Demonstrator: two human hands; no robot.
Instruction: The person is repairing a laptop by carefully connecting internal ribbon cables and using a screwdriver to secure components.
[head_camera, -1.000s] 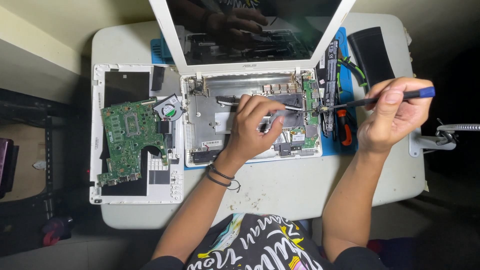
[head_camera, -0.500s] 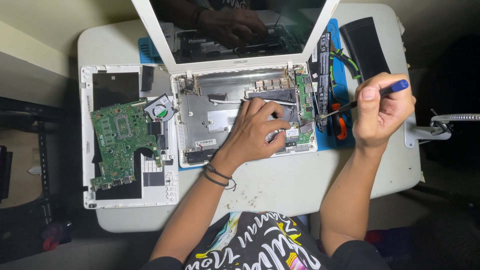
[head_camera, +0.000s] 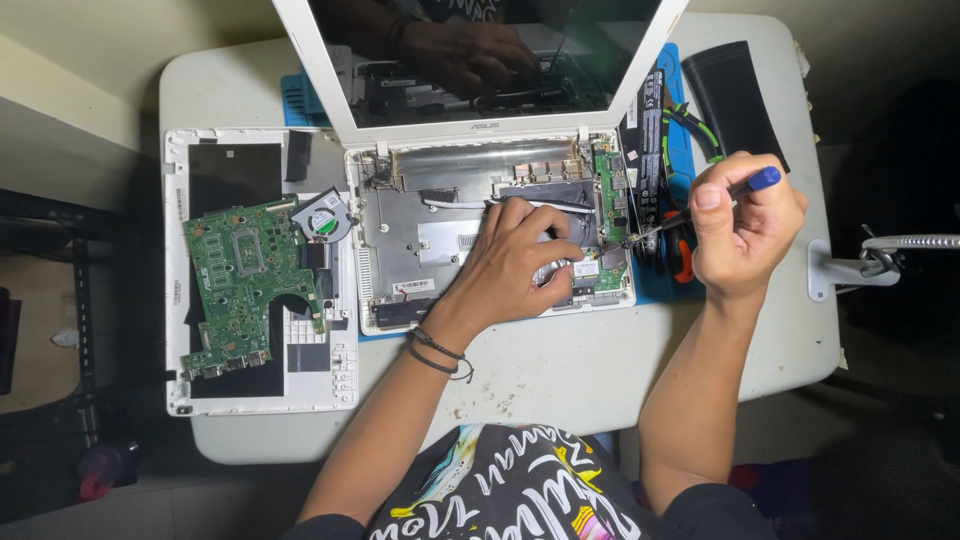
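Bare table (head_camera: 560, 370) lies free before the opened laptop base (head_camera: 420, 225); its raised screen (head_camera: 480, 60) blocks the far side.

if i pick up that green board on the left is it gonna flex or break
The green board looks thin and flat, so it is probably light and fairly stiff, flexing only slightly. Its exposed chips suggest it is fragile; hold it by the edges. The fan at its top right corner may be attached and could dangle, though that is hard to tell.
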